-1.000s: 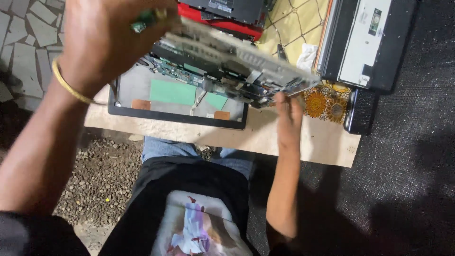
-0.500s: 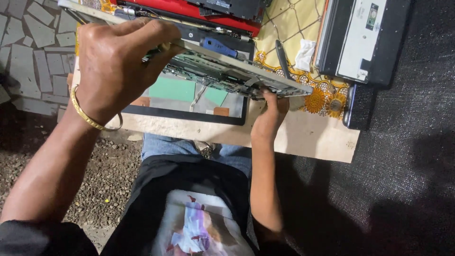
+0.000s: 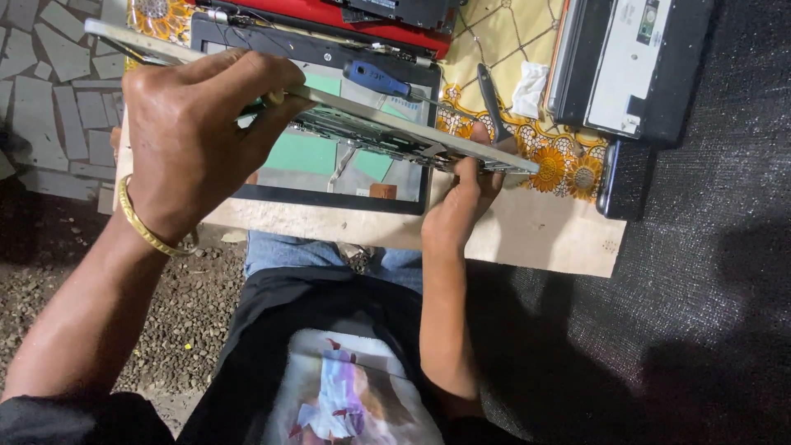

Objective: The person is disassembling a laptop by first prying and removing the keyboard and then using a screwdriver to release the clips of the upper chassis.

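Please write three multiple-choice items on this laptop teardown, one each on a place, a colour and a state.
1. Where does the blue-handled screwdriver lie?
A. on the opened laptop base
B. on the gravel
C. in the right hand

2. What colour is the bangle on the left wrist?
A. silver
B. gold
C. black

3. How is the laptop panel held?
A. flat on the board
B. lifted, held by both hands
C. leaning on the wall

Answers:
1 A: it rests on the dark base beyond the lifted panel.
2 B: the band shines yellow gold.
3 B: the left hand has its grip on the panel's long edge, the right hand on its right end.
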